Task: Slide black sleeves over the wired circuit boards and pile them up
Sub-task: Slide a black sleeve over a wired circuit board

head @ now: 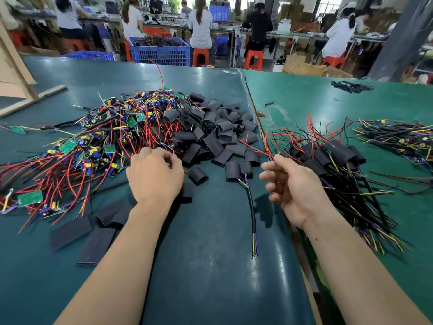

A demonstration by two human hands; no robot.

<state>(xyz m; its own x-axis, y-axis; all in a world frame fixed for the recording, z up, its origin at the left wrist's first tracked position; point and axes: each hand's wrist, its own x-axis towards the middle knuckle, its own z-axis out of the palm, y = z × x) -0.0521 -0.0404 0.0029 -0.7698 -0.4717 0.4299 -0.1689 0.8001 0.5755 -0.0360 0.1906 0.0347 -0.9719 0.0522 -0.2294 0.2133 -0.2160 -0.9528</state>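
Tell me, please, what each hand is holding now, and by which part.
The right hand holds nothing; its fingers are loosely curled. The left hand reaches into the red wires; what it grips cannot be told.

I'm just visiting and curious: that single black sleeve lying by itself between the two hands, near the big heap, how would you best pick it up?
Probably pinch the lone black sleeve across its flattened sides near the open end nearest you, coming from above. It lies flat on the green table, apart from the heap of sleeves, so nothing crowds the grip. The left hand is closest.
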